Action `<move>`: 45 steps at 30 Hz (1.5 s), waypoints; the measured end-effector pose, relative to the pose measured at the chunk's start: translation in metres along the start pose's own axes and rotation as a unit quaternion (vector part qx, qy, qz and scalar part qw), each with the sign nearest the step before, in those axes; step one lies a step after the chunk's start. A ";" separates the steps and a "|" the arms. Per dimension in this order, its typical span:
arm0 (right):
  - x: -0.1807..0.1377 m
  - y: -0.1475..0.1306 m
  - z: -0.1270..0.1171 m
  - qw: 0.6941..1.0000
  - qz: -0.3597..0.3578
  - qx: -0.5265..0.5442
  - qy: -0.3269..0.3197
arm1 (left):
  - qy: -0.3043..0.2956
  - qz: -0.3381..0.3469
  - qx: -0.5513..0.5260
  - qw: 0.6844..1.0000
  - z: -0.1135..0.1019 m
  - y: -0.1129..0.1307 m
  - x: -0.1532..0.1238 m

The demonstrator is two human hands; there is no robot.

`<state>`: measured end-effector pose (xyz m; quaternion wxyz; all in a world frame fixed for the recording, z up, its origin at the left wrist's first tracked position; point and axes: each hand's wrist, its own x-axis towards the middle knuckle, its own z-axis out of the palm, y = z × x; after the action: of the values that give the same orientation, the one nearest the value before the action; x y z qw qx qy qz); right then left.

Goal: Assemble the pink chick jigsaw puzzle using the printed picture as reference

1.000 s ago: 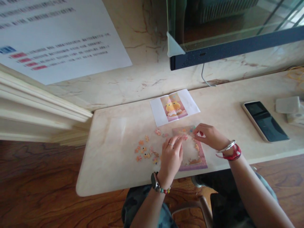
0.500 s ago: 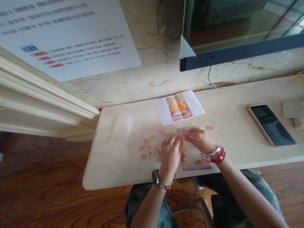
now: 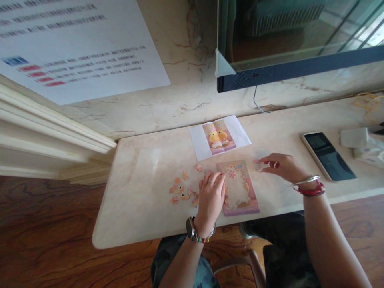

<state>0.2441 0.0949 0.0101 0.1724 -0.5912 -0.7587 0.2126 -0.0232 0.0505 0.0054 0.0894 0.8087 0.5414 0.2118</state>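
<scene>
A printed sheet (image 3: 90, 48) with red-marked lines hangs on the marbled wall (image 3: 156, 102) at far left, above the rounded end of a pale table (image 3: 132, 204). Loose puzzle pieces (image 3: 177, 180), mostly orange and pink, lie scattered on the tabletop beside a person's left hand (image 3: 211, 196), which wears a ring, a dark watch (image 3: 189, 228) and a beaded bracelet (image 3: 200, 240). Its fingers bend together at the left edge of a partly filled puzzle (image 3: 238, 212); whether they grip anything cannot be told. Behind, a creased paper (image 3: 222, 138) shows two yellow figures. The puzzle lies near the table's front edge, its pink border framing a pale, largely unfilled middle. Just beyond its right side, the right hand (image 3: 283, 166), in a silver bangle (image 3: 310, 180) and red band (image 3: 315, 190), has thumb and fingers parted around a blurred pinkish piece (image 3: 257, 162); a firm grip cannot be confirmed. Farther right lie a dark-screened device (image 3: 330, 156) and a white block (image 3: 354, 137).
</scene>
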 end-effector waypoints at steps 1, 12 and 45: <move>-0.001 0.002 0.000 1.000 -0.003 0.001 0.000 | 0.001 0.001 -0.002 1.000 0.000 0.001 0.000; 0.010 -0.012 0.013 0.997 0.042 0.007 0.061 | 0.005 0.004 -0.014 1.000 0.002 0.003 0.003; 0.019 -0.079 0.051 0.940 0.096 0.322 -0.065 | -0.009 -0.003 -0.031 0.999 0.000 -0.001 0.005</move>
<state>0.1485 0.0906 0.0080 0.2829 -0.5590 -0.5987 0.4991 -0.0221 0.0551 0.0066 0.1193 0.8058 0.5362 0.2211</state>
